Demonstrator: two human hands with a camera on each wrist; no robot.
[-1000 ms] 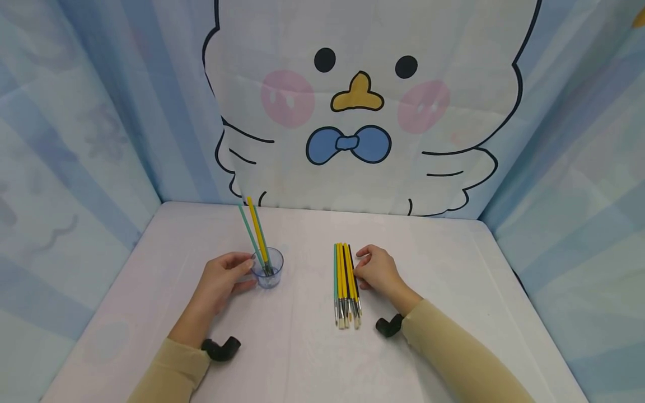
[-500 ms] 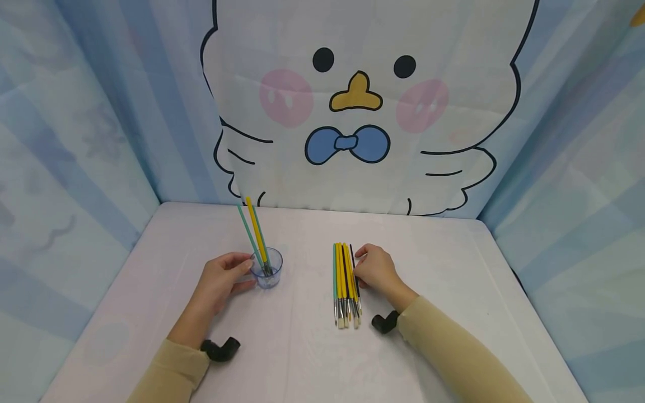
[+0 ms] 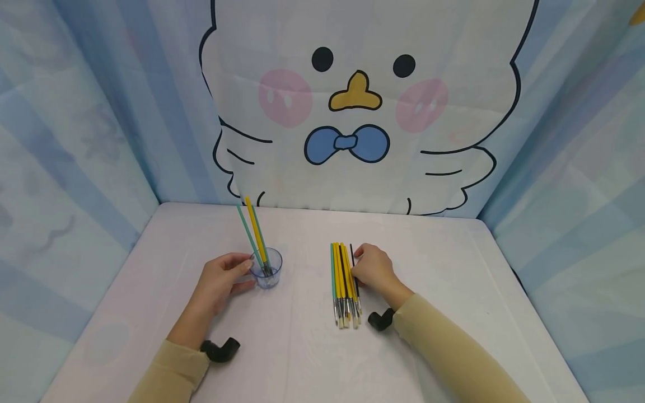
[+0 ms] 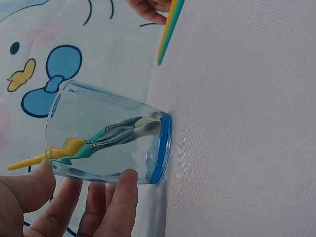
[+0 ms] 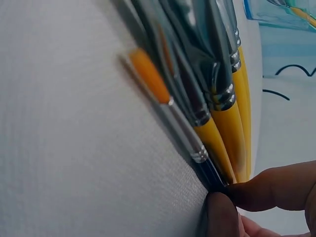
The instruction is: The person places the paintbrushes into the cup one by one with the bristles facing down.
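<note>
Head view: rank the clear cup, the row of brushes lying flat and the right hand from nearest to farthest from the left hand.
1. Clear cup: touching the left hand, on its right side.
2. Row of brushes: lying right of the cup.
3. Right hand: at the row's right edge.

The person's left grip (image 3: pixel 219 280) holds the left side of the clear cup (image 3: pixel 276 273), thumb up near its rim and fingers (image 4: pixel 124 210) bent along its wall, while the left forearm (image 3: pixel 171 366) slants up to it from the near left. Well to the right of the cup, the right grip (image 3: pixel 377 272) is turned inward, fingertips (image 5: pixel 271 186) pinched together, and the right forearm (image 3: pixel 448 347) angles in from the near right.
</note>
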